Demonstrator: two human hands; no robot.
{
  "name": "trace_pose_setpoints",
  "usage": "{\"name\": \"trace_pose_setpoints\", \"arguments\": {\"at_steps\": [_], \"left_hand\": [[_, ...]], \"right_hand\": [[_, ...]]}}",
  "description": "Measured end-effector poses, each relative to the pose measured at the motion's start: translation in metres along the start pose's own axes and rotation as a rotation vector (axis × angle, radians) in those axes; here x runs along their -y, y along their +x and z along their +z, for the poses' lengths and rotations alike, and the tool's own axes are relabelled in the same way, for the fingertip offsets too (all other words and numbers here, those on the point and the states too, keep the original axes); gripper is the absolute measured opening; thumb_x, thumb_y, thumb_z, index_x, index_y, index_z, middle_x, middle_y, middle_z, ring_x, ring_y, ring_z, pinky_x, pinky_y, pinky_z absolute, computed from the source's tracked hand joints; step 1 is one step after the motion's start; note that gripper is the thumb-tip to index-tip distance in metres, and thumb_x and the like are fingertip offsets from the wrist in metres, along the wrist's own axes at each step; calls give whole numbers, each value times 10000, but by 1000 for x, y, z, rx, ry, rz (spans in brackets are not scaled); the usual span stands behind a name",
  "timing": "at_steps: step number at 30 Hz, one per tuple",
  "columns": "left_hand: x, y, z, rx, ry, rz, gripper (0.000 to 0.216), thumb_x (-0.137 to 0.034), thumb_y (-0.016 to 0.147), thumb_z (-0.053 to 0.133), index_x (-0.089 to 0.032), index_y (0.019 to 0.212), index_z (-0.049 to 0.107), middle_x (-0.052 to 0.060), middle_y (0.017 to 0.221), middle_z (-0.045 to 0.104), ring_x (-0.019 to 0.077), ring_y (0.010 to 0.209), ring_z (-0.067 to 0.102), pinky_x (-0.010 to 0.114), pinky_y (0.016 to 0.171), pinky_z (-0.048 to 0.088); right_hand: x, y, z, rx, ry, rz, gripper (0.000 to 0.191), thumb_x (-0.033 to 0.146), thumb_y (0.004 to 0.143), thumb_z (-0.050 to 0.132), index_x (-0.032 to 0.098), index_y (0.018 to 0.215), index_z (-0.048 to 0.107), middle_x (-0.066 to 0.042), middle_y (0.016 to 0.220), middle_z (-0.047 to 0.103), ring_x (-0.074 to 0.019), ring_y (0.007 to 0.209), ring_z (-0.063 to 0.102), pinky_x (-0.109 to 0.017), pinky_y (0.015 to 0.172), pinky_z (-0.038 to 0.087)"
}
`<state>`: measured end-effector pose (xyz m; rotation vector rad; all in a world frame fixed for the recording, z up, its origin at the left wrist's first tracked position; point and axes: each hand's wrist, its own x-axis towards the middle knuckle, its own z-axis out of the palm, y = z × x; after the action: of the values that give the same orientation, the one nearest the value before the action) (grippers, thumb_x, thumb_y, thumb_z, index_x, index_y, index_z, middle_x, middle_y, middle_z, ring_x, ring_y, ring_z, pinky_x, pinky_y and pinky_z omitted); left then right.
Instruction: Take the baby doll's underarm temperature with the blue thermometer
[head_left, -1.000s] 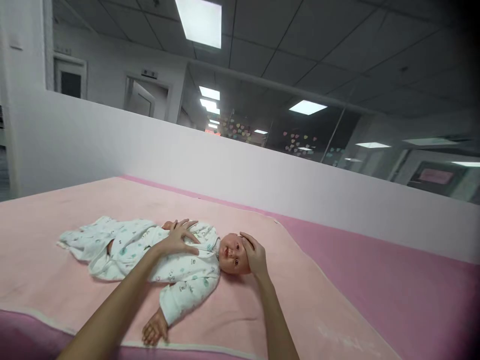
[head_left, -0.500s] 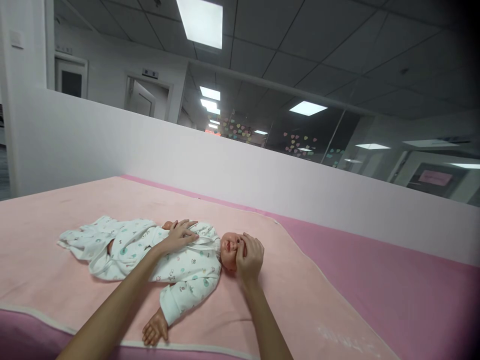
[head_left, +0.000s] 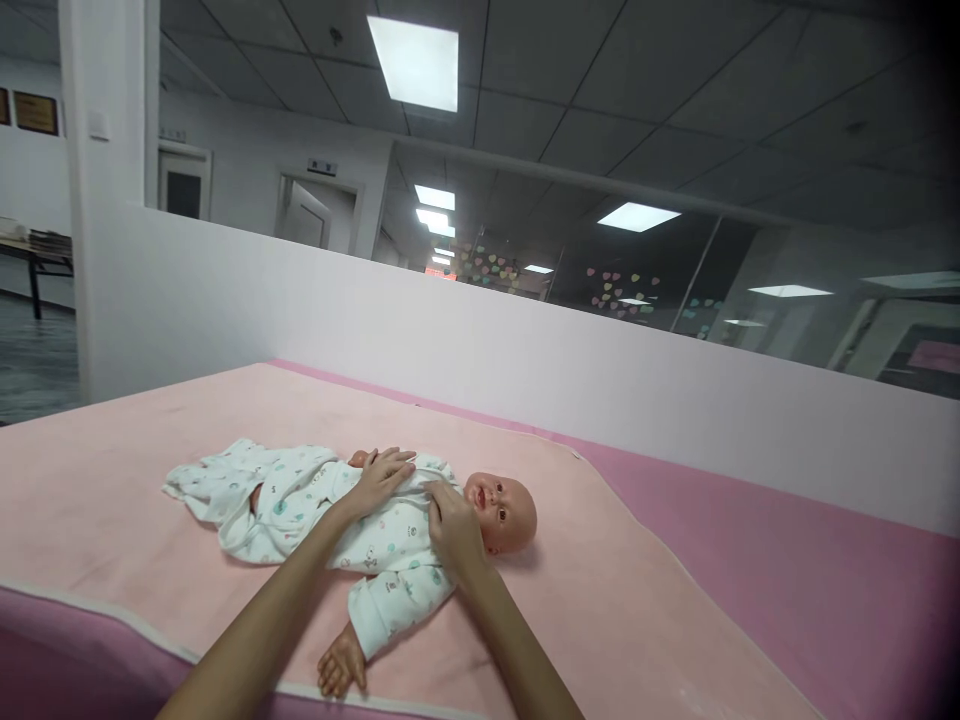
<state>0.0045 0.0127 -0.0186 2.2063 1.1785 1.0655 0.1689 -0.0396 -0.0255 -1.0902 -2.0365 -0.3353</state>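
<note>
The left hand (head_left: 381,482) lies open, fingers extended, across the chest of a bald, brown-toned baby doll (head_left: 405,535). The right hand (head_left: 456,525), fingers bent, rests on the doll's upper chest below its chin; whether it grips fabric I cannot tell. The doll lies on its back in white cloth clothing (head_left: 279,505) printed with small green motifs. Beneath the doll spreads a pale pink sheet (head_left: 600,590) with whitish edging, over a darker pink surface (head_left: 720,490). Beyond the doll stands a plain white low wall (head_left: 525,350), topped by glass.
</note>
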Motion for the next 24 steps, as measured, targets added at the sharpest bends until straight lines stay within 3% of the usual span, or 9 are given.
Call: {"name": "trace_pose_setpoints", "arguments": {"at_steps": [4,7,13,24], "left_hand": [[6,1,3,-16,7,11,390,-463,883,293,-310,1003,632,-42,1281,501,200,1285,286,474,1088,41],[9,2,5,-29,18,22,384,-465,882,303,-308,970,643,-42,1272,510,198,1279,294,473,1087,45],[2,-1,4,-73,-61,-7,376,-432,887,303,-279,1102,572,-13,1248,532,193,1276,306,462,1090,61],[5,-1,4,-58,-72,-8,374,-450,881,317,-277,1077,586,-12,1265,516,220,1294,271,492,1079,-10]], "right_hand": [[4,27,11,87,-171,212,230,101,824,372,188,790,582,-41,791,638,-151,739,581,-236,645,395],[5,30,21,50,-276,269,216,115,834,382,178,754,573,-44,760,614,-140,678,561,-226,586,354],[2,16,27,-192,-312,174,181,140,819,388,180,689,507,-35,705,541,-152,663,499,-249,601,330],[6,14,27,-123,-239,148,199,109,797,396,172,681,545,-48,725,570,-162,715,506,-270,673,350]]}}
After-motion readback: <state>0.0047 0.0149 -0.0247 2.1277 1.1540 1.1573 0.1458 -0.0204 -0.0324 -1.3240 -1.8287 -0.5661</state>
